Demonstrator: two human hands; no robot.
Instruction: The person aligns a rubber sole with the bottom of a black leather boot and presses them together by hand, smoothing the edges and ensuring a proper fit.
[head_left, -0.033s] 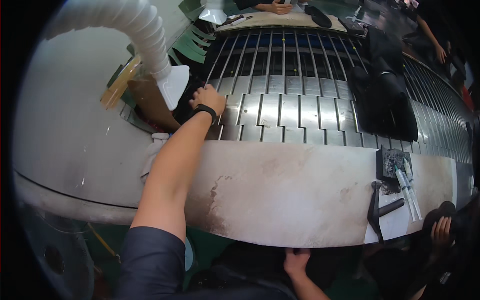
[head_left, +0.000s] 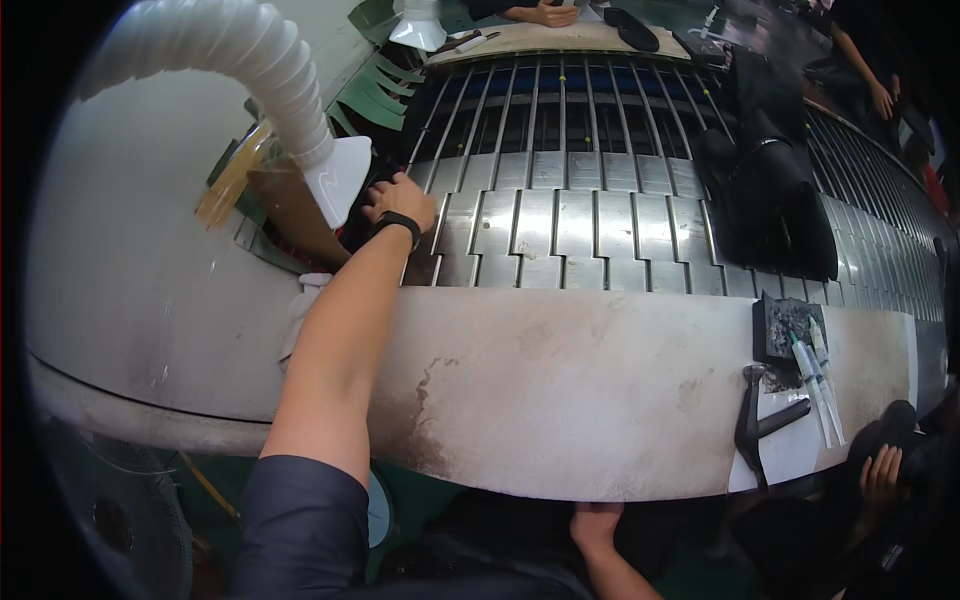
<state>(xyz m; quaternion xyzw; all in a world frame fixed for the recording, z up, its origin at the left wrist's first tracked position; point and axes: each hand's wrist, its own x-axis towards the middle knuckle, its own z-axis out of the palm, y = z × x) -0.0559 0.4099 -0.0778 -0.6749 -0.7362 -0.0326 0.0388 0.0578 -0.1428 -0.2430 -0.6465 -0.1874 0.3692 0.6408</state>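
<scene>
My left hand (head_left: 400, 200), with a black band on the wrist, reaches far out to the left end of a slatted metal conveyor (head_left: 560, 220). Its fingers curl down into a dark opening just under the white nozzle (head_left: 340, 175) of a ribbed white hose (head_left: 250, 60); what they touch is hidden. My right hand (head_left: 595, 522) is low at the near edge of the stained white bench top (head_left: 560, 390), with its fingers tucked out of sight.
Black shoe-like pieces (head_left: 770, 190) lie on the conveyor at the right. At the bench's right end are a dark tray (head_left: 785, 325), clear syringe-like tubes (head_left: 815, 385) and a black tool (head_left: 750, 425). Another person's hand (head_left: 880, 470) is at lower right; other hands (head_left: 545, 13) work across the conveyor.
</scene>
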